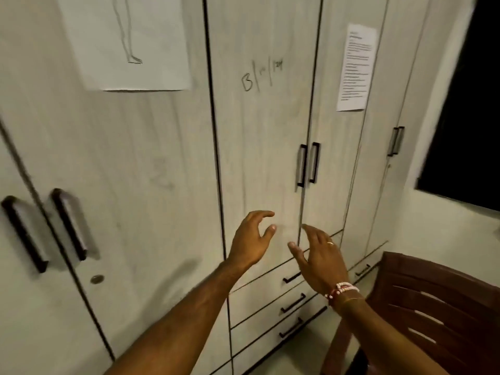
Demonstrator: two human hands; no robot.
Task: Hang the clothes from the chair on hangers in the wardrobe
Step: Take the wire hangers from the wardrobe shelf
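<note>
Apparently task was near start or near end; frame alone could not settle which. Wardrobe [259, 131] stood fully closed, 2 black handles [308, 165] at middle doors untouched. Left hand [251, 239] and right hand [322, 255] were both raised before middle doors, fingers loosely spread, holding nothing, not touching wood. Chair [422, 307] stood at lower right, near drawers [270, 301]; visible slatted part carried no clothes. No clothes, no hangers seen anywhere. If work remained: open doors, fetch clothes, hang them.

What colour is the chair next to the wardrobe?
The chair is dark reddish brown, with slats in its back; the head view shows it at lower right.
</note>
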